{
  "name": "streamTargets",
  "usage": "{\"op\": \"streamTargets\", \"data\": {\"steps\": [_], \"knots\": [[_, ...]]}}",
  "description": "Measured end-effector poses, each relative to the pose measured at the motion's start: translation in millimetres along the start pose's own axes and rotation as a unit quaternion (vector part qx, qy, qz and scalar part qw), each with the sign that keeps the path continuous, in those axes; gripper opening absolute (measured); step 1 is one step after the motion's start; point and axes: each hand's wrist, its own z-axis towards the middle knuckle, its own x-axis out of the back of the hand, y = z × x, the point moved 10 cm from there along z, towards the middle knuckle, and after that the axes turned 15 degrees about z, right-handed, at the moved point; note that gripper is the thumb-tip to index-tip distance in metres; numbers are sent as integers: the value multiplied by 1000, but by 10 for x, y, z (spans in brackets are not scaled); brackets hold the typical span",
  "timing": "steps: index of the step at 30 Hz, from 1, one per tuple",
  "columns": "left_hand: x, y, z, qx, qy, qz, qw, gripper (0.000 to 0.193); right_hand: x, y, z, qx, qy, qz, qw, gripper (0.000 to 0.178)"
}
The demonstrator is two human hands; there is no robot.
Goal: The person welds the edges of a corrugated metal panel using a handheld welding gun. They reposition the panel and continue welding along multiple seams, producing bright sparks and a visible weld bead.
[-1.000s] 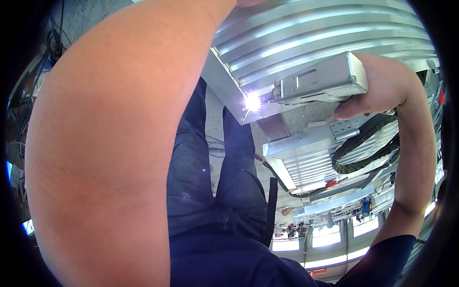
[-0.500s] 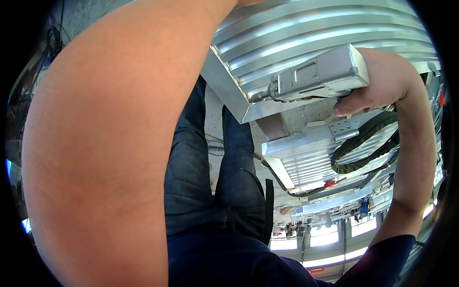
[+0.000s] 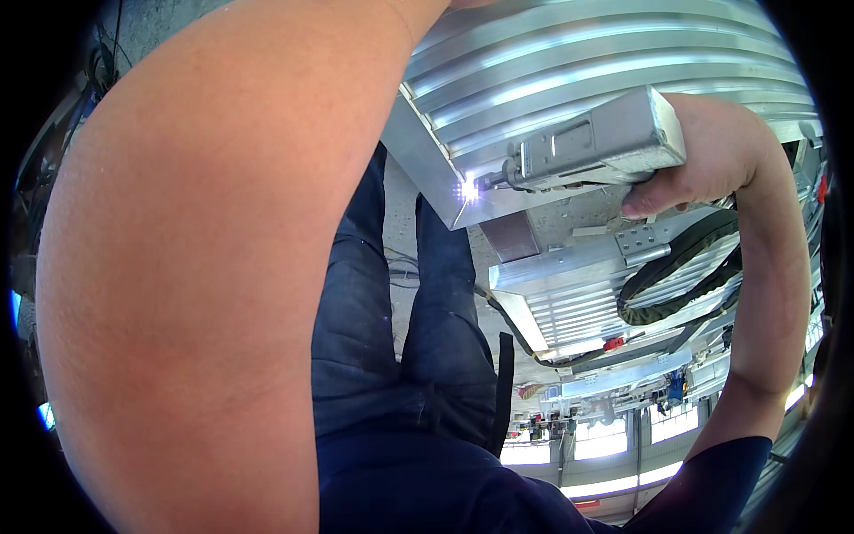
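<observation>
My right hand (image 3: 712,147) is wrapped round a boxy silver handheld welding gun (image 3: 592,142), its thumb below the housing. The gun's nozzle (image 3: 494,181) points left at the inner corner of a ribbed aluminium panel (image 3: 623,40) with a flat metal border (image 3: 422,151). A bright bluish-white spark (image 3: 469,189) glows at the nozzle tip, where ribs and border meet. My left forearm (image 3: 196,267) fills the left side and reaches over the panel's far edge. Only a sliver of my left hand (image 3: 471,3) shows at the top edge; its fingers are out of sight.
A second ribbed aluminium panel (image 3: 578,311) with a drilled bracket (image 3: 642,242) lies below the gun. A dark sleeved hose (image 3: 680,267) loops over it. My legs (image 3: 360,311) are close to the panel corner. Cables (image 3: 102,62) hang at the far left.
A bright spark has appeared at the nozzle tip. The gun and the panel corner have shifted very slightly in view; my right hand keeps the same grip.
</observation>
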Motion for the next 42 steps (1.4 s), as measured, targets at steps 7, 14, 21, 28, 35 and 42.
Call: {"op": "streamTargets", "data": {"steps": [7, 14, 21, 28, 35, 42], "knots": [[-30, 3, -9, -7, -17, -12, 1000, 83, 10, 88, 31, -19, -7, 13, 1000, 53], [16, 4, -38, -2, -3, 5, 1000, 82, -38, 86, 36, -63, -11, 4, 998, 57], [9, 9, -37, -6, -17, 2, 1000, 81, -26, -9, -5, 27, 7, 1, 1000, 53], [38, 42, -34, 2, -103, -8, 995, 83, -27, 42, -10, 5, 4, 11, 1000, 51], [124, 55, -79, 17, -128, -57, 990, 82, -1, 65, -14, -25, 5, 5, 1000, 55], [176, 53, -84, 10, -129, -51, 990, 80, 67, 97, -24, -36, 22, 24, 999, 56]]}}
